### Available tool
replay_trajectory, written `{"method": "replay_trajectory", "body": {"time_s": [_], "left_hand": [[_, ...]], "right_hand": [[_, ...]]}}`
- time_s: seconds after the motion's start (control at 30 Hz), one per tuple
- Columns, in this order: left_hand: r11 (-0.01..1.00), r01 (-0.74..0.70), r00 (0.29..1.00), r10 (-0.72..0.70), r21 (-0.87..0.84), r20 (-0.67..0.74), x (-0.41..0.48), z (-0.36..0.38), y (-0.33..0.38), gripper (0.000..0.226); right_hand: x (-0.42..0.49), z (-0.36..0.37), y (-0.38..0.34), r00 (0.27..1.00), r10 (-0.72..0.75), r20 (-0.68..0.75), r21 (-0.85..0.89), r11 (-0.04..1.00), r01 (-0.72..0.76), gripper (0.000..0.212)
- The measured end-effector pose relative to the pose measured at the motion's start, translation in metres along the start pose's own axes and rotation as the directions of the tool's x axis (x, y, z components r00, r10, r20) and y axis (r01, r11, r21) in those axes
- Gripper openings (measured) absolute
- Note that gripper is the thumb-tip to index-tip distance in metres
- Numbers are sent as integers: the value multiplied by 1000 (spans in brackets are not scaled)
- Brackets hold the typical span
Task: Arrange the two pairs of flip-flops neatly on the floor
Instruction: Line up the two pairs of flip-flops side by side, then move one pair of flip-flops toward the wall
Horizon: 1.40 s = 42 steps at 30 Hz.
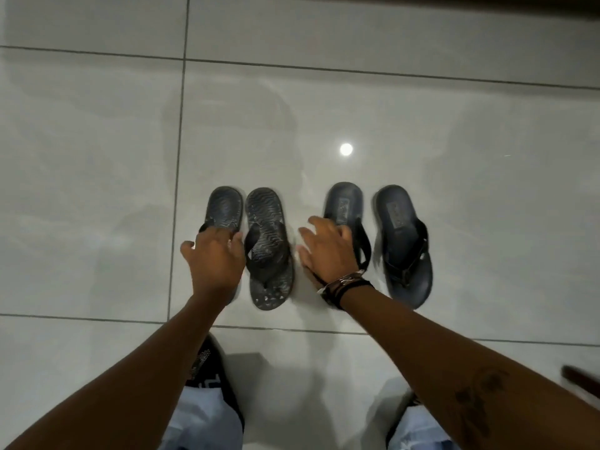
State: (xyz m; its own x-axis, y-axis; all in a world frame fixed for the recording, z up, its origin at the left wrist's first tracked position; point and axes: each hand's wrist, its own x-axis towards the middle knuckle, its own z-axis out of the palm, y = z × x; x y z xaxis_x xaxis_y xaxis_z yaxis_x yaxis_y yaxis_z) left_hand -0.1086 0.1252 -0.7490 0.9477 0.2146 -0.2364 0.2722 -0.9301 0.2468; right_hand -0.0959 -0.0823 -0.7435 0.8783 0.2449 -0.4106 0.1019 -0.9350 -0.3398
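Four flip-flops lie side by side in a row on the pale tiled floor, heels pointing away from me. The left pair is black with a wavy tread: one flip-flop is half covered by my left hand, its mate lies just to the right. The right pair is dark navy with a label on the heel. My right hand hovers over the inner navy flip-flop with fingers spread. The outer navy flip-flop lies free. My left fingers rest spread on the strap, not closed around it.
My knees in light jeans and a dark patterned shoe are at the bottom edge. A dark object pokes in at the right edge. A dark strip runs along the top. A lamp reflection shines on the tiles.
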Motion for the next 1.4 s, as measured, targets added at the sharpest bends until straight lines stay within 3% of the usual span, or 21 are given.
{"method": "replay_trajectory", "body": {"time_s": [0.1, 0.2, 0.33, 0.43, 0.5, 0.7, 0.87, 1.1, 1.4], "left_hand": [[985, -164, 985, 167, -56, 50, 6, 4, 47, 40], [954, -301, 942, 299, -14, 151, 30, 25, 101, 57], [949, -304, 925, 272, 86, 267, 82, 59, 142, 64], [913, -354, 894, 266, 204, 362, 110, 89, 152, 64], [886, -393, 871, 274, 245, 408, 117, 102, 151, 65], [924, -317, 893, 215, 215, 395, 107, 109, 158, 77], [933, -299, 897, 203, 200, 392, 108, 109, 162, 80], [952, -259, 914, 186, 166, 361, 107, 118, 157, 80], [945, -291, 924, 237, 148, 299, 113, 132, 146, 82]], "right_hand": [[-16, -23, 53, 934, 353, -47, -62, 933, -355, 46], [-25, -32, 90, 765, 641, 64, -17, 767, -642, 57], [-16, -15, 85, 749, 636, 188, -120, 771, -625, 53], [-5, 2, 91, 722, 666, 187, -22, 738, -675, 36], [-2, 7, 97, 712, 671, 208, 56, 718, -694, 38], [-12, 5, 119, 659, 673, 335, 18, 695, -719, 7], [-15, -17, 148, 650, 653, 387, 6, 704, -710, 17], [22, -116, 235, 723, 655, 220, 177, 702, -690, 38], [122, -175, 323, 637, 768, -66, 165, 638, -752, 35]]}}
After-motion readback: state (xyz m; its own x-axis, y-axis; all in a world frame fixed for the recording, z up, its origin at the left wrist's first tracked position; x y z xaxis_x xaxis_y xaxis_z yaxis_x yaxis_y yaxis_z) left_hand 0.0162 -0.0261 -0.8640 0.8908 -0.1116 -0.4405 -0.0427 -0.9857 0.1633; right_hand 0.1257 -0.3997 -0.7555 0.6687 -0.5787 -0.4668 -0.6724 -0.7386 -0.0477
